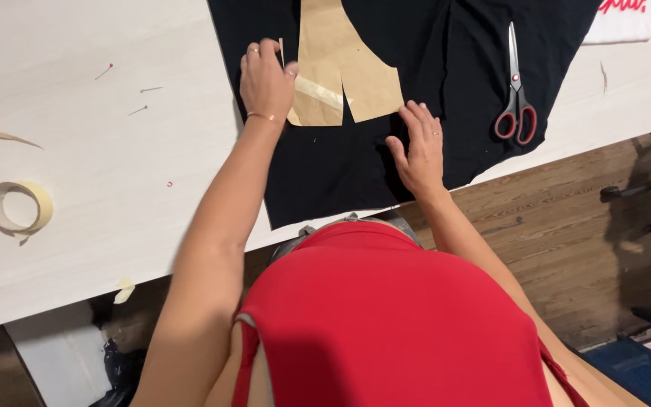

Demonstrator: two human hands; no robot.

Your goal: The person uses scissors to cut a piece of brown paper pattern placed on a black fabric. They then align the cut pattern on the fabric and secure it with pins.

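Flat on the black fabric (356,162), the left hand (265,83) presses its spread fingers on the left edge of a tan paper pattern (344,64), gripping nothing. Nearer, the right hand (418,151) lies open, palm down, on the cloth just below the pattern's right corner, holding nothing. Both fabric and pattern rest on the pale desk (92,151). Red-handled scissors (516,90) lie on the fabric to the right, a roll of tape (18,207) far left, near loose pins (139,100).

Scissors (516,90) right of the hands; tape roll (18,207) far left.
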